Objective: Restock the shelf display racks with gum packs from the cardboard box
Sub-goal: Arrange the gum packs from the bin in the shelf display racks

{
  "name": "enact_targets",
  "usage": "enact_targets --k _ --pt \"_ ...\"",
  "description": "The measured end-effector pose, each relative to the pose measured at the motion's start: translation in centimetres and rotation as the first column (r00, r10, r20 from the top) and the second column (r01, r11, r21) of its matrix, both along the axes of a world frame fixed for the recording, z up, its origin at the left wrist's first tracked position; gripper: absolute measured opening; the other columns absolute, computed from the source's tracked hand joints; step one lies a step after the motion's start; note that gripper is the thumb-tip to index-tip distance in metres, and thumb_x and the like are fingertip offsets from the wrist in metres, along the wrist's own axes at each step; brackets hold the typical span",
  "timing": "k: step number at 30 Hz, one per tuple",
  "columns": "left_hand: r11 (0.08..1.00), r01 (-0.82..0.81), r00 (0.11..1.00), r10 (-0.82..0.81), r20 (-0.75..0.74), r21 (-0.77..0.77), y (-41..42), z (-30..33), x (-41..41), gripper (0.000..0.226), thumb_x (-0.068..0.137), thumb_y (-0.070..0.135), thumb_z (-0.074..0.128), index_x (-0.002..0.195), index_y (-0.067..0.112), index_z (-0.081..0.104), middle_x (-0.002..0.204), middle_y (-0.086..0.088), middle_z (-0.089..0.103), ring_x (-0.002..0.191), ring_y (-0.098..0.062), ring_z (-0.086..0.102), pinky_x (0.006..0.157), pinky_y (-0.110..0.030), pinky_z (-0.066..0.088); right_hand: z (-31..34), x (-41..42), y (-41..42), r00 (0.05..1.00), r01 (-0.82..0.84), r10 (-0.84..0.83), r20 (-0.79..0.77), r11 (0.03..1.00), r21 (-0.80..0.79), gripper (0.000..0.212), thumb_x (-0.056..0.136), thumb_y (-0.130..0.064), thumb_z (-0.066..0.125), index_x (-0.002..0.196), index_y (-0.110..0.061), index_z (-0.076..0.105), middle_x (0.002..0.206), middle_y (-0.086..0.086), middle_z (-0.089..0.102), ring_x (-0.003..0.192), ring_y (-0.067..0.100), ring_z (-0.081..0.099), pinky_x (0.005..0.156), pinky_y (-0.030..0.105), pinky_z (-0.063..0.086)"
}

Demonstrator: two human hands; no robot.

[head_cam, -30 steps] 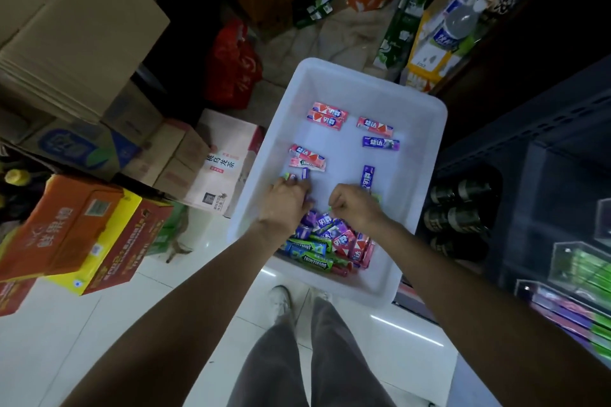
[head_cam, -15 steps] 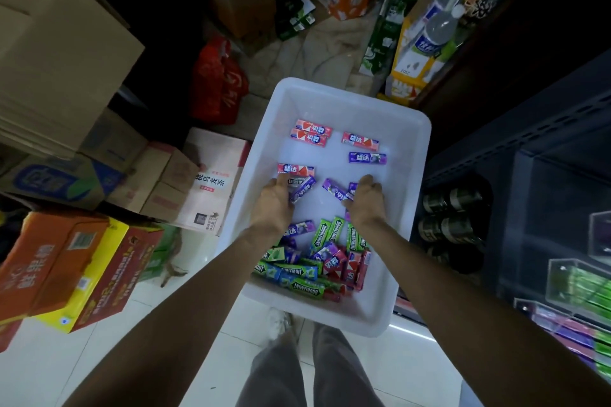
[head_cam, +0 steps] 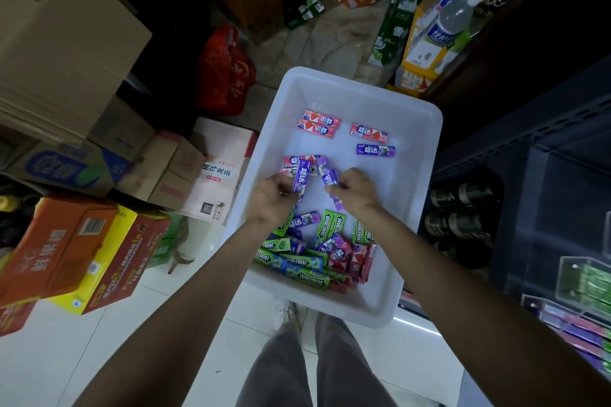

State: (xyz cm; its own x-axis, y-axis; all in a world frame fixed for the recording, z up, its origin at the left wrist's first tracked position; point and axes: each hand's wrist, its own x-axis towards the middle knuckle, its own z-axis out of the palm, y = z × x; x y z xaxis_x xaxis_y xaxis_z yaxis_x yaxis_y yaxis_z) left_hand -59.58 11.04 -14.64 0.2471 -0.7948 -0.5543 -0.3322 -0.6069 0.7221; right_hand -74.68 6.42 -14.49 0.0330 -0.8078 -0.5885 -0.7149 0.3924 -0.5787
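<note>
A white plastic bin [head_cam: 420, 195] stands in front of me with gum packs in it. My left hand [head_cam: 272, 196] is closed on a purple gum pack [head_cam: 301, 177] lifted over the bin's middle. My right hand [head_cam: 355, 192] grips another purple pack [head_cam: 329, 175] beside it. A heap of green, purple and red packs [head_cam: 317, 251] lies at the near end. Pink packs [head_cam: 319, 124] and one purple pack [head_cam: 375, 150] lie flat at the far end. Clear display racks [head_cam: 585, 281] with green and purple packs sit on the shelf at the right.
Cardboard cartons [head_cam: 66, 53] are stacked at the left, with orange and red boxes [head_cam: 66, 251] below them. A red bag [head_cam: 224, 73] lies beyond the bin. Bottles [head_cam: 459, 218] stand on the dark lower shelf at the right. My legs [head_cam: 314, 370] are on white floor tiles.
Both hands moved from the near heap toward the bin's middle, then closed on purple packs and raised them. The view shifted slightly.
</note>
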Motion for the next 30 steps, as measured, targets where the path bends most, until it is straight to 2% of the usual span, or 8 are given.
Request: enact_targets --k 3,7,12,16,18,21,26,30 --pt "0.996 -0.083 0.972 0.077 -0.223 -0.018 0.4 2.8 0.1 0.025 0.081 -0.006 0.063 0.077 0.015 0.051 0.078 -0.006 0.058 0.072 -0.017 0.059 0.072 -0.034 0.049 4.1 -0.8 0.6 0.908 0.177 -0.2 0.368 0.98 0.095 0.012 0.086 -0.011 0.066 0.096 -0.008 0.059 0.094 0.013 0.062 0.077 0.019 0.061 0.07 0.031 0.052" --pt "0.992 0.005 0.935 -0.051 -0.352 -0.13 1.1 8.6 -1.1 0.02 0.083 -0.003 0.06 0.089 0.014 0.051 0.078 0.0 0.062 0.055 0.007 0.058 0.063 -0.024 0.041 10.1 -1.6 3.0 0.774 0.242 -0.25 0.581 0.966 0.092 0.011 0.09 -0.005 0.058 0.083 -0.013 0.061 0.079 0.003 0.063 0.071 0.013 0.059 0.068 0.023 0.048" --pt "0.94 0.187 0.932 -0.262 -0.251 -0.286 1.3 14.1 -3.5 0.021 0.087 -0.001 0.056 0.099 0.016 0.057 0.078 0.002 0.062 0.058 0.006 0.057 0.053 -0.013 0.039 15.7 -2.7 5.2 0.686 0.359 -0.264 0.679 0.933 0.0 0.009 0.089 0.0 0.056 0.097 -0.002 0.062 0.064 -0.007 0.07 0.058 0.004 0.065 0.057 0.016 0.053" --pt "0.855 0.24 0.907 -0.367 -0.208 -0.461 1.7 18.8 -6.2 0.015 0.088 0.002 0.06 0.102 0.008 0.061 0.073 0.001 0.063 0.053 0.007 0.057 0.049 -0.006 0.038 20.1 -5.4 6.6 0.672 0.462 -0.28 0.685 0.882 -0.092 0.019 0.089 -0.005 0.06 0.106 0.003 0.063 0.092 0.013 0.069 0.077 0.02 0.067 0.072 0.027 0.058" --pt "0.826 0.246 0.899 -0.39 -0.199 -0.508 1.9 20.4 -8.0 0.015 0.084 0.009 0.068 0.099 0.008 0.067 0.077 -0.007 0.069 0.059 -0.001 0.062 0.055 -0.011 0.045 21.8 -7.3 7.3 0.67 0.492 -0.278 0.689 0.86 -0.132 0.018 0.089 -0.009 0.061 0.105 -0.001 0.065 0.099 0.015 0.069 0.084 0.021 0.067 0.079 0.033 0.057" --pt "0.81 0.234 0.889 -0.402 -0.218 -0.538 2.2 22.3 -11.4 0.012 0.078 0.011 0.075 0.088 0.016 0.072 0.085 -0.012 0.073 0.076 -0.02 0.069 0.072 -0.03 0.055 23.9 -10.8 8.7 0.648 0.531 -0.257 0.717 0.828 -0.182 0.017 0.089 -0.009 0.061 0.105 -0.003 0.065 0.097 0.011 0.07 0.083 0.015 0.069 0.073 0.025 0.057" --pt "0.749 0.277 0.841 -0.492 -0.226 -0.602 3.2 25.2 -19.9 0.012 0.079 0.002 0.071 0.088 0.01 0.07 0.075 0.002 0.069 0.06 0.004 0.061 0.06 -0.013 0.051 26.5 -19.0 11.5 0.624 0.603 -0.271 0.733 0.763 -0.231 0.019 0.09 -0.01 0.059 0.108 -0.004 0.065 0.096 0.008 0.07 0.083 0.014 0.068 0.075 0.022 0.057" --pt "0.697 0.323 0.819 -0.544 -0.179 -0.64 4.7 26.3 -28.8 0.013 0.081 0.002 0.07 0.092 0.008 0.069 0.08 0.002 0.068 0.059 0.008 0.059 0.062 -0.008 0.048 28.0 -28.3 14.3 0.683 0.604 -0.263 0.681 0.727 -0.326 0.009 0.091 -0.013 0.059 0.087 -0.017 0.066 0.077 -0.006 0.068 0.07 0.009 0.061 0.068 0.017 0.051"
